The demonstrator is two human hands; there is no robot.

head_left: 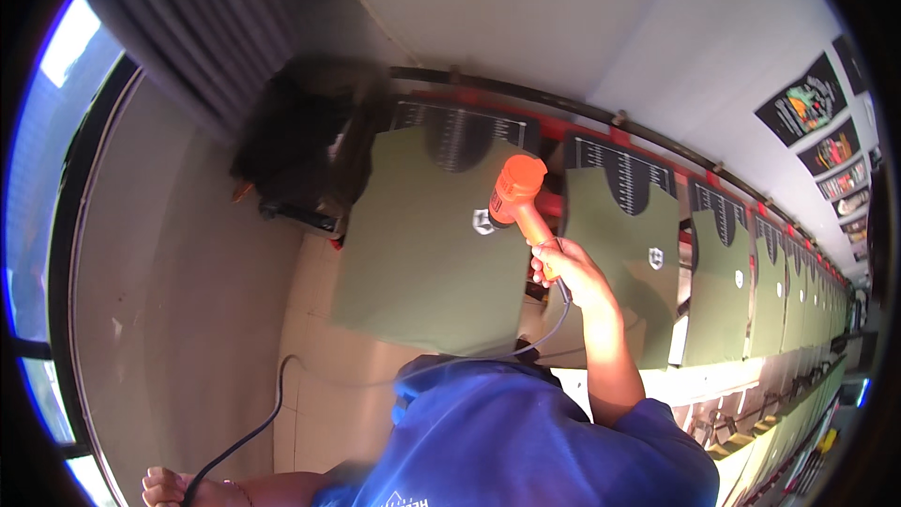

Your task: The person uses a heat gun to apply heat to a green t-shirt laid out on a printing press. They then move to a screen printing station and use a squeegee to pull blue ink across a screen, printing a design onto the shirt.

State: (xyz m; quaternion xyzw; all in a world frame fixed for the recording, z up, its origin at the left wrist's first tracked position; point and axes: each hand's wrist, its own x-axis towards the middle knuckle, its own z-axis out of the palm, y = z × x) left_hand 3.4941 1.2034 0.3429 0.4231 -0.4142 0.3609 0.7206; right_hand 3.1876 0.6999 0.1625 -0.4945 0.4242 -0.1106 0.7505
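My right hand is closed round the handle of an orange hair dryer. Its dark nozzle is beside the small white emblem on a green T-shirt, which lies spread over a black board with white ruler marks. From the handle's end a dark power cord loops across in front of my body to the lower left. There my left hand, partly cut off by the picture's edge, has its fingers curled round that cord.
More green shirts on boards run in a long row to the right, along a rail by the wall. A black heap stands at the row's left end. Windows line the far left, and posters hang at right.
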